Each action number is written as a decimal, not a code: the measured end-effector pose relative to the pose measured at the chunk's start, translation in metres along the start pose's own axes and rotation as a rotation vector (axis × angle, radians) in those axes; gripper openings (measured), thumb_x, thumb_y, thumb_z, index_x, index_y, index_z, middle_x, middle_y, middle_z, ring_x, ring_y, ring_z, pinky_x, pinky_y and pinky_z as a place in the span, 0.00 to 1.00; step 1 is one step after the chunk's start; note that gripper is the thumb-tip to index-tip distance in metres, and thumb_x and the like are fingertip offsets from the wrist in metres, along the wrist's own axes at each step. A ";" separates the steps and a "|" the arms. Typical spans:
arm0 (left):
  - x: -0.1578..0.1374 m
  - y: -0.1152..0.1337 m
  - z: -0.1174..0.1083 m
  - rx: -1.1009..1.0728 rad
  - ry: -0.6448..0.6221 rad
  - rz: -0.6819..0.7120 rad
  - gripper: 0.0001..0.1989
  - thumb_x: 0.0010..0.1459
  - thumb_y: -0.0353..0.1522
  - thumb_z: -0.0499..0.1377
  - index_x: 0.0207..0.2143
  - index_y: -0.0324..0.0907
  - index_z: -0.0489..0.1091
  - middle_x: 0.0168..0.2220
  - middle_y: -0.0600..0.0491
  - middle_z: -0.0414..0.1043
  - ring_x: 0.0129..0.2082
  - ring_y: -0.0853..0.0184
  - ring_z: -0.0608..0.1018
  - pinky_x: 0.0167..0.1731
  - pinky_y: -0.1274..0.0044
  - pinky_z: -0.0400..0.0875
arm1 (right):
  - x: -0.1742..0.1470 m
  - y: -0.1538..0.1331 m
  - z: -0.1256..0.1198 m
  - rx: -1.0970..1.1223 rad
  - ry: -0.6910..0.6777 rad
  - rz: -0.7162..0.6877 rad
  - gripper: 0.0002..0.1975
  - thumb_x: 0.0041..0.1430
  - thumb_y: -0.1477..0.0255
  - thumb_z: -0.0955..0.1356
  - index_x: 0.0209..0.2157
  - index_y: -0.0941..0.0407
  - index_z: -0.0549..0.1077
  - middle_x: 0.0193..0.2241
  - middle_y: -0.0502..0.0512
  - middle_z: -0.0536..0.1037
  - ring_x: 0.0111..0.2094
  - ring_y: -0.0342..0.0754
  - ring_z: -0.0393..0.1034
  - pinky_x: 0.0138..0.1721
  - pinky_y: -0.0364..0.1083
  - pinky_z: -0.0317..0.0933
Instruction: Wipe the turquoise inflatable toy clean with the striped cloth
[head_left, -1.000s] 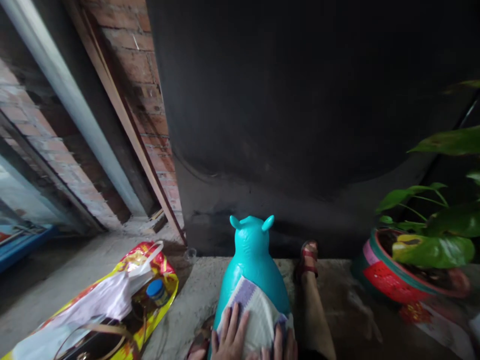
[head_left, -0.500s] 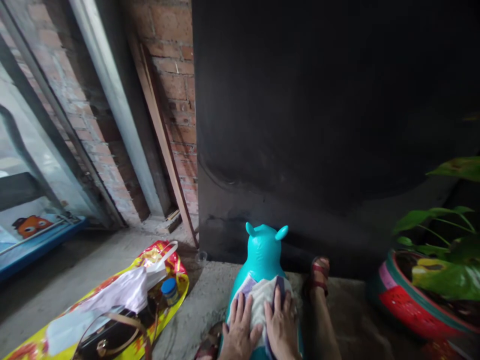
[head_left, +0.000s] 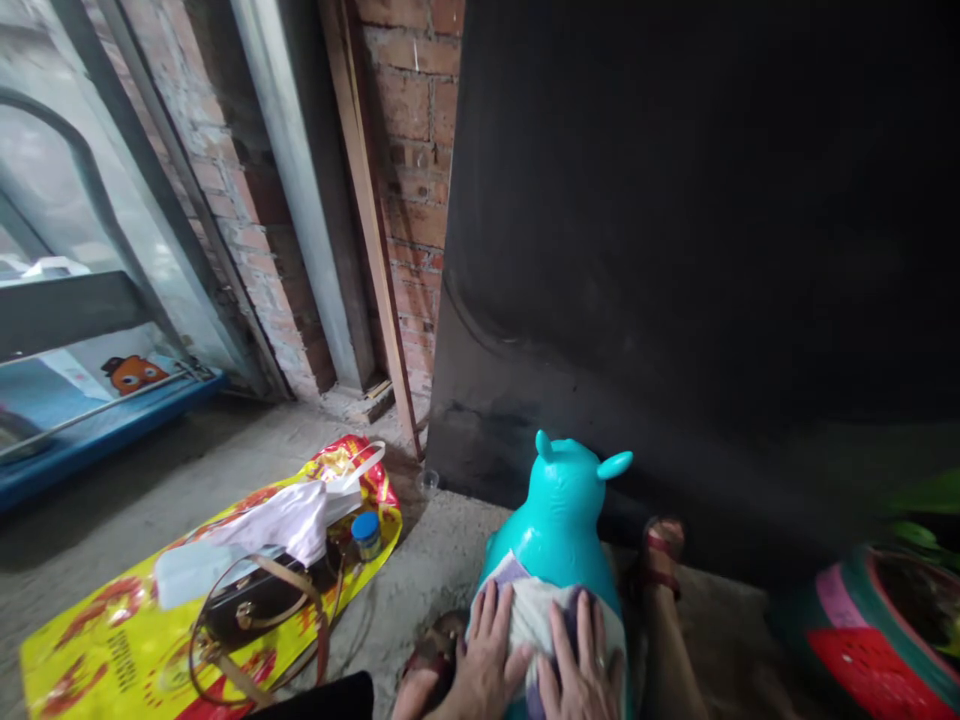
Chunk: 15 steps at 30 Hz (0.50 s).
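A turquoise inflatable animal toy [head_left: 568, 490] with two ears stands between the person's feet, facing a dark panel. Over its back lies a white and purple cloth [head_left: 531, 612]. My left hand [head_left: 491, 645] rests flat on the left part of the cloth, fingers apart. Beside it, my right hand [head_left: 581, 660] presses flat on the right part, its fingers spread too. The toy's lower body is hidden by the hands and the frame's bottom edge.
Left on the floor, a yellow and red plastic sheet [head_left: 82, 640] bears a dark handbag [head_left: 259, 605], a pale cloth [head_left: 281, 515] and a blue-lidded jar [head_left: 366, 535]. A painted plant pot [head_left: 862, 630] stands right. The black panel [head_left: 675, 250] rises ahead; sandalled feet flank the toy.
The camera view has turned left, so the surroundings shift rightward. Both hands and the cloth sit further back on the toy, exposing more of its turquoise neck and shoulders.
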<state>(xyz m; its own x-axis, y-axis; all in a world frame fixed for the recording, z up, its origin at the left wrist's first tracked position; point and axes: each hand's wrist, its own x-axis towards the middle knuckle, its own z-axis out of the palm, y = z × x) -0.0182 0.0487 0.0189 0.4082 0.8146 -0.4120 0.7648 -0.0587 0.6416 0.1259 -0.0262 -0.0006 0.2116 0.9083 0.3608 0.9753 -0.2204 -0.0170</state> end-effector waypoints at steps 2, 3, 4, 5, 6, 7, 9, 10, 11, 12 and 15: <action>0.023 0.003 -0.011 -0.044 0.032 0.050 0.37 0.61 0.44 0.45 0.68 0.38 0.41 0.72 0.49 0.32 0.71 0.62 0.37 0.69 0.63 0.40 | 0.031 -0.007 -0.004 0.022 -0.062 0.023 0.26 0.65 0.62 0.57 0.62 0.49 0.62 0.67 0.65 0.52 0.67 0.69 0.45 0.53 0.71 0.57; 0.034 0.004 -0.015 -0.057 0.043 0.069 0.37 0.62 0.43 0.44 0.68 0.37 0.40 0.72 0.49 0.34 0.71 0.64 0.37 0.69 0.66 0.38 | 0.045 -0.010 -0.005 0.022 -0.093 0.041 0.26 0.65 0.63 0.56 0.64 0.48 0.60 0.68 0.64 0.49 0.68 0.68 0.41 0.55 0.72 0.54; 0.043 0.006 -0.018 -0.066 0.051 0.079 0.36 0.63 0.43 0.44 0.68 0.36 0.40 0.72 0.50 0.35 0.71 0.64 0.36 0.69 0.69 0.36 | 0.057 -0.012 -0.007 0.020 -0.120 0.057 0.26 0.65 0.63 0.56 0.64 0.48 0.59 0.69 0.64 0.46 0.68 0.68 0.38 0.57 0.73 0.51; 0.050 0.007 -0.019 -0.073 0.059 0.076 0.36 0.63 0.43 0.43 0.68 0.35 0.40 0.72 0.50 0.36 0.71 0.64 0.36 0.69 0.71 0.35 | 0.066 -0.014 -0.008 0.016 -0.138 0.069 0.26 0.65 0.64 0.56 0.64 0.48 0.58 0.69 0.64 0.45 0.68 0.68 0.36 0.57 0.73 0.50; 0.053 0.009 -0.020 -0.081 0.066 0.062 0.36 0.63 0.43 0.43 0.68 0.34 0.40 0.72 0.49 0.36 0.71 0.64 0.37 0.69 0.71 0.35 | 0.072 -0.016 -0.009 0.013 -0.141 0.074 0.26 0.65 0.63 0.57 0.64 0.48 0.59 0.69 0.64 0.45 0.68 0.68 0.35 0.58 0.73 0.49; 0.054 0.010 -0.019 -0.090 0.073 0.045 0.36 0.63 0.43 0.43 0.68 0.34 0.40 0.72 0.49 0.35 0.71 0.62 0.37 0.69 0.71 0.36 | 0.075 -0.016 -0.010 0.010 -0.136 0.070 0.26 0.65 0.63 0.57 0.64 0.48 0.59 0.69 0.65 0.45 0.68 0.68 0.35 0.57 0.73 0.50; 0.047 0.009 -0.014 -0.109 0.083 0.010 0.36 0.63 0.43 0.42 0.68 0.34 0.41 0.72 0.48 0.34 0.71 0.61 0.39 0.69 0.69 0.39 | 0.069 -0.017 -0.011 -0.001 -0.101 0.049 0.26 0.65 0.62 0.57 0.64 0.49 0.60 0.68 0.67 0.46 0.68 0.68 0.38 0.56 0.72 0.52; 0.040 0.007 -0.010 -0.119 0.083 -0.007 0.36 0.63 0.43 0.42 0.68 0.35 0.41 0.72 0.48 0.34 0.71 0.61 0.39 0.69 0.68 0.40 | 0.060 -0.017 -0.010 -0.011 -0.073 0.041 0.27 0.65 0.62 0.57 0.63 0.50 0.60 0.68 0.68 0.48 0.68 0.69 0.41 0.55 0.72 0.54; 0.032 0.004 -0.005 -0.127 0.077 -0.023 0.35 0.63 0.43 0.42 0.69 0.37 0.41 0.72 0.49 0.33 0.71 0.61 0.39 0.69 0.66 0.40 | 0.048 -0.017 -0.007 -0.025 -0.044 0.032 0.26 0.65 0.62 0.57 0.63 0.51 0.62 0.67 0.69 0.50 0.67 0.69 0.44 0.53 0.72 0.56; 0.023 0.000 0.000 -0.129 0.067 -0.033 0.35 0.63 0.43 0.42 0.69 0.38 0.41 0.72 0.50 0.32 0.71 0.61 0.39 0.69 0.65 0.40 | 0.033 -0.016 -0.003 -0.042 -0.011 0.022 0.26 0.65 0.61 0.56 0.61 0.52 0.64 0.66 0.70 0.53 0.66 0.70 0.48 0.51 0.72 0.58; -0.002 -0.018 0.015 -0.102 -0.015 -0.040 0.38 0.61 0.46 0.46 0.69 0.40 0.41 0.72 0.51 0.30 0.71 0.59 0.38 0.69 0.62 0.39 | -0.019 -0.011 0.017 -0.089 0.121 -0.018 0.25 0.64 0.61 0.58 0.61 0.51 0.65 0.59 0.73 0.65 0.58 0.73 0.63 0.44 0.71 0.63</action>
<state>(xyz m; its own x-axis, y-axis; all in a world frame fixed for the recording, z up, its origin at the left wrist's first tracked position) -0.0256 0.0389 -0.0018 0.3866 0.8062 -0.4478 0.7264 0.0329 0.6865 0.1118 -0.0348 -0.0232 0.1800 0.8642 0.4699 0.9680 -0.2405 0.0715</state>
